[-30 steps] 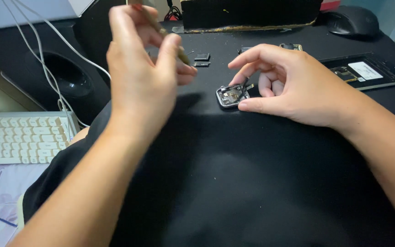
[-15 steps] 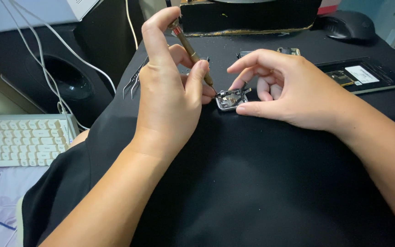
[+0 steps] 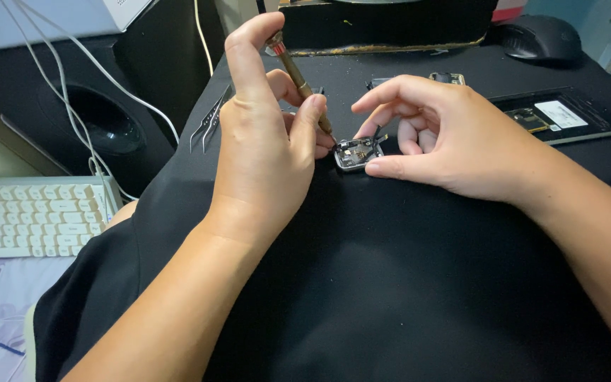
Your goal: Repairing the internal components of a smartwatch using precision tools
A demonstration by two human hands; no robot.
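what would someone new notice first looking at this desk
First, the two hands meeting over the black mat at centre: the left hand holds a slim screwdriver tilted down into a small opened device, which the right hand steadies with its fingertips. Next come the metal tweezers lying just left of the left hand, and the white keyboard at the far left edge.
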